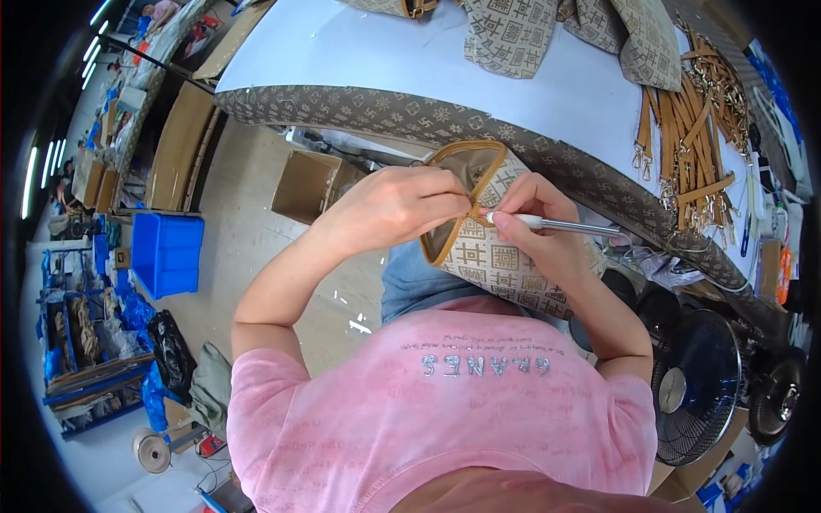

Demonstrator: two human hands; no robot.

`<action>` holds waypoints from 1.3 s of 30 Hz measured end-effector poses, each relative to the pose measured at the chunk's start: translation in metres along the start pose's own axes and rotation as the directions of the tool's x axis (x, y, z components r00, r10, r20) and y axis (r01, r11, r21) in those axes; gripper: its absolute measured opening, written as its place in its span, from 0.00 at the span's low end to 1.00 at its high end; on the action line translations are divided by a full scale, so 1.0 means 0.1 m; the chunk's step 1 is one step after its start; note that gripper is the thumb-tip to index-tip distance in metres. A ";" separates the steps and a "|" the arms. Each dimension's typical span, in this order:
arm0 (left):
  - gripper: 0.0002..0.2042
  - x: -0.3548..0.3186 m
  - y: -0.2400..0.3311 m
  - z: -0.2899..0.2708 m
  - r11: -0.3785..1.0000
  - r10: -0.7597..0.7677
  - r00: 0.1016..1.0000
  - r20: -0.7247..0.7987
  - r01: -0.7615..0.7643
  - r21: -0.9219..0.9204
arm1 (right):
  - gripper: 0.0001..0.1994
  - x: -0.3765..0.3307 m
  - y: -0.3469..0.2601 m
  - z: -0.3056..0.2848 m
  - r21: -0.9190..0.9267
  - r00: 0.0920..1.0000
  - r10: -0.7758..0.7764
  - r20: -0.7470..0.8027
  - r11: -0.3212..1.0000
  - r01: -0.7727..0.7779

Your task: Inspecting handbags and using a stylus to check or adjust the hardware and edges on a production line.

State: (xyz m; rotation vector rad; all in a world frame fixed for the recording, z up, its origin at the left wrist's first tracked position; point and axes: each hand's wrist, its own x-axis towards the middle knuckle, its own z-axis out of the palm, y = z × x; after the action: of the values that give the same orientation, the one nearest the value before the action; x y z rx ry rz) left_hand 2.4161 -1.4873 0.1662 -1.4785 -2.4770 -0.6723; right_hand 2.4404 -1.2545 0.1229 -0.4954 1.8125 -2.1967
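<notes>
A beige and brown patterned bag (505, 261) with tan edging around its open mouth rests across my lap, its mouth facing left. The fingers of my left hand (398, 205) are closed in a pinch on the tan rim (469, 224), near the middle of the mouth. Between the thumb and fingers of my right hand (543, 224) is a slim pen-like tool (581, 227), white at the front and silver behind. Its white tip points left and comes close to the pinched spot. Whether it touches the rim there cannot be made out.
Beyond the bag runs a white-topped table (359, 51) with patterned cloth along its edge. More patterned pieces (513, 34) lie there, beside tan straps (697, 128) with metal clasps. Cardboard box (304, 184) and blue bin (168, 252) stand left; a black fan (697, 385) stands right.
</notes>
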 end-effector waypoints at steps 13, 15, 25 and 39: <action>0.08 0.00 -0.08 0.04 0.990 -0.030 0.999 -0.027 0.026 -0.142 | 0.05 0.00 -0.01 0.00 0.008 0.999 -0.013 0.030 1.000 0.012; 0.08 0.01 -0.08 0.06 0.988 -0.040 0.998 -0.053 0.031 -0.149 | 0.05 0.00 0.00 0.01 -0.028 0.999 -0.038 0.026 0.999 0.038; 0.08 0.02 -0.08 0.10 0.984 -0.082 0.992 -0.095 0.065 -0.168 | 0.06 -0.02 0.03 0.04 -0.188 0.993 -0.116 0.029 0.975 0.120; 0.08 0.04 -0.05 0.13 0.981 -0.072 0.988 -0.138 0.045 -0.189 | 0.07 -0.04 0.07 0.03 -0.169 0.995 -0.092 0.032 0.981 0.096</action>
State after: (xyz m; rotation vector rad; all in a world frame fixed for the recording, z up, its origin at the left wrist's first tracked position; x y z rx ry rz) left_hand 2.4110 -1.4805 0.1550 -1.3661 -2.4108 -1.0090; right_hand 2.4450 -1.2570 0.1157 -0.6523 2.0140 -2.0948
